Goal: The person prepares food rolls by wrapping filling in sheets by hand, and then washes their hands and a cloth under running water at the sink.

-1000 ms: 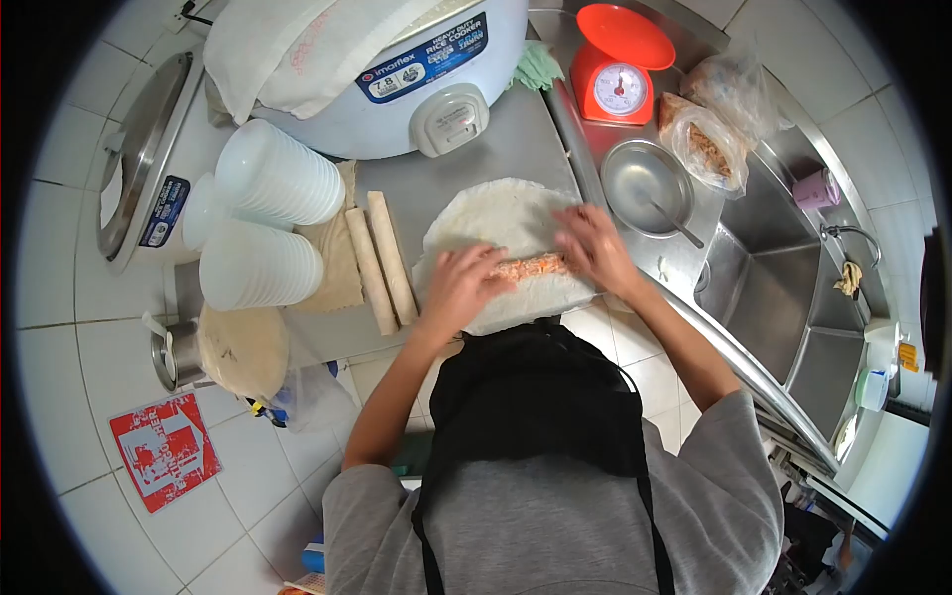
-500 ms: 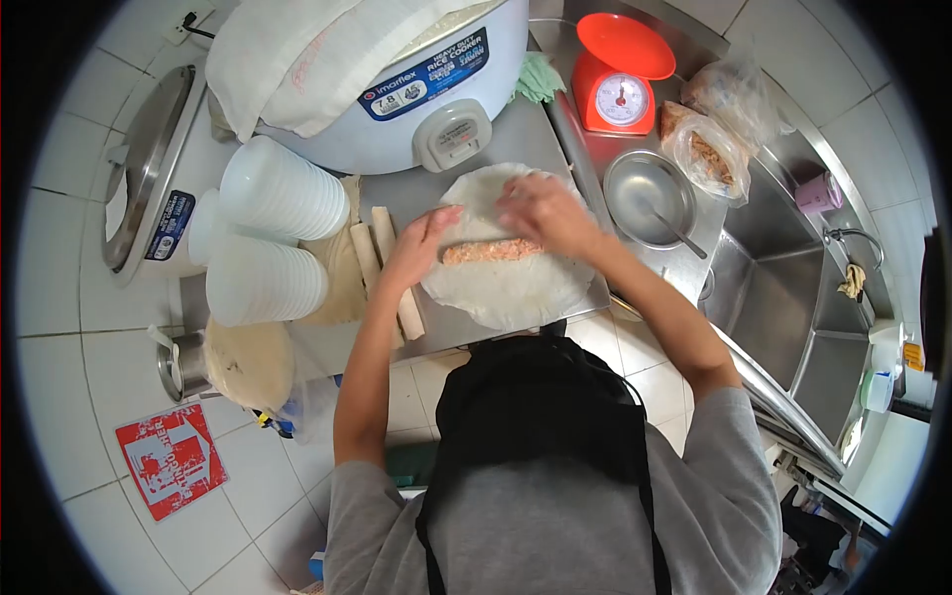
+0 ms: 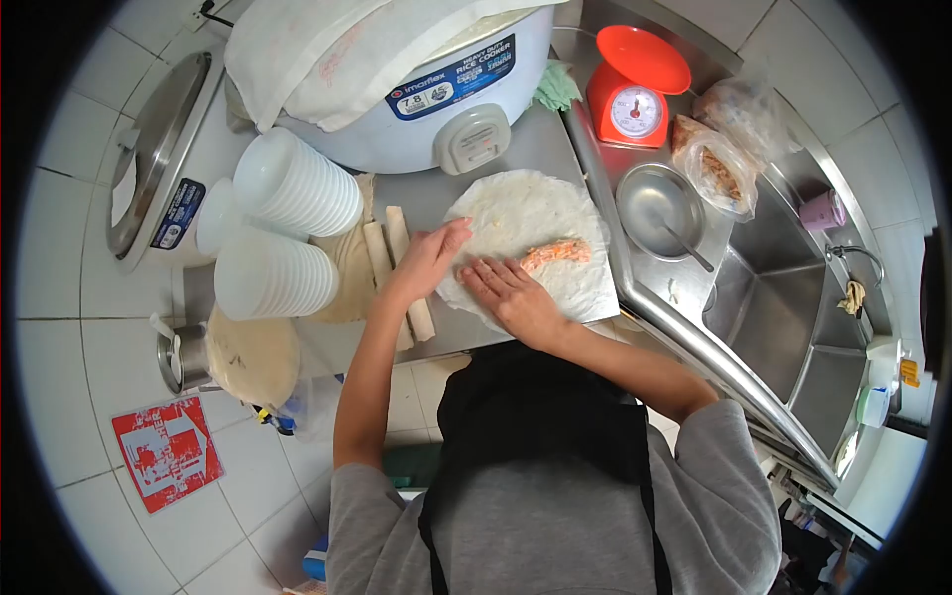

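Note:
A thin, round white wrapper sheet (image 3: 526, 203) lies flat on the steel counter. A strip of orange-and-white shredded filling (image 3: 557, 254) runs across it; its left part is hidden by my right hand. My right hand (image 3: 511, 296) lies palm down at the strip's left end, fingers stretched out. At the wrapper's left edge is my left hand (image 3: 434, 260), its fingers extended onto the sheet. Beside that hand, two pale finished rolls (image 3: 382, 268) lie side by side, partly behind my forearm.
Behind stands a large rice cooker (image 3: 397, 139) under a cloth. Stacked white tubs (image 3: 273, 273) and a pack of round wrappers (image 3: 253, 352) are at left. At right are a metal bowl (image 3: 659, 203) with a spoon, a red scale (image 3: 630, 99), a bag of filling (image 3: 714, 174) and a sink (image 3: 764, 288).
My right hand has come down from the upper part of the wrapper to the strip's left end. The strip's right end now shows. The whole view has shifted slightly.

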{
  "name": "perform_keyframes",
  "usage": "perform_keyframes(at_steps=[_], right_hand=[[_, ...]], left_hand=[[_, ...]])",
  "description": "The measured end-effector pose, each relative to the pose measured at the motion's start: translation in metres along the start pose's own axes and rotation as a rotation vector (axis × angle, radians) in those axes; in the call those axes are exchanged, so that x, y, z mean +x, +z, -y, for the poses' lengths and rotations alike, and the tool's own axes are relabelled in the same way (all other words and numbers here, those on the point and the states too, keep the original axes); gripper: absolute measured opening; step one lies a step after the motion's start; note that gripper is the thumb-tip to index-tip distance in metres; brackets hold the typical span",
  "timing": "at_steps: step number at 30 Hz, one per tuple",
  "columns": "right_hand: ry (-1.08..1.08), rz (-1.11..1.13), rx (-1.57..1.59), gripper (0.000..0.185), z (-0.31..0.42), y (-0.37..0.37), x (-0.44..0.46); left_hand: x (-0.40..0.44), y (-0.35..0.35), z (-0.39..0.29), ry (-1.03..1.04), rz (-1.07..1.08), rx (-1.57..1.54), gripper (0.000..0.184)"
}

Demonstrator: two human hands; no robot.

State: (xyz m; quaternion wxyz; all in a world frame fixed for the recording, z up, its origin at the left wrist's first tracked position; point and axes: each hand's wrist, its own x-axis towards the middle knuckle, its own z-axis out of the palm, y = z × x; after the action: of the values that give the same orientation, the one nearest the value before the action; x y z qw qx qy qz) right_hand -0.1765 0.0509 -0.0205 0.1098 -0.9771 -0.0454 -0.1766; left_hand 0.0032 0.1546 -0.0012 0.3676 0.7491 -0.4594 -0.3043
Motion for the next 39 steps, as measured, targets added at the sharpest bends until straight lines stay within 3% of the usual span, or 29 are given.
perform_keyframes(at_steps=[4,7,16,20,23,28,31,34,39], right_hand=[[0.024,-0.075,0.124,0.05,-0.037,-0.024,-0.01],[0.249,-0.038,0.011,0.048,-0.073,-0.047,-0.029],[0.18,-0.003,0.206,0.041,-0.093,-0.046,-0.051],[0.263,-0.021,0.309,0.039,-0.093,-0.048,-0.057],[0.239,0.023,0.312,0.042,-0.095,-0.057,-0.057],[0.144,-0.032,0.456,0.042,-0.092,-0.069,-0.063],[0.35,-0.07,0.497,0.04,-0.087,-0.072,-0.062],[0.22,-0.01,0.297,0.041,-0.092,-0.068,-0.059],[0.19,-0.018,0.275,0.042,-0.09,-0.068,-0.071]], left_hand=[[-0.018,0.021,-0.023,0.252,-0.076,0.235,0.041],[-0.014,0.046,-0.022,0.287,0.0,0.283,0.044],[0.016,0.091,-0.032,0.38,-0.115,0.305,0.04],[0.01,0.092,-0.033,0.47,-0.175,0.326,0.036],[0.014,0.096,-0.035,0.441,-0.23,0.289,0.038],[0.011,0.09,-0.038,0.443,-0.134,0.385,0.043],[0.015,0.092,-0.056,0.394,-0.168,0.397,0.041],[0.021,0.107,-0.049,0.417,-0.18,0.426,0.038],[0.015,0.11,-0.045,0.496,-0.213,0.459,0.036]])
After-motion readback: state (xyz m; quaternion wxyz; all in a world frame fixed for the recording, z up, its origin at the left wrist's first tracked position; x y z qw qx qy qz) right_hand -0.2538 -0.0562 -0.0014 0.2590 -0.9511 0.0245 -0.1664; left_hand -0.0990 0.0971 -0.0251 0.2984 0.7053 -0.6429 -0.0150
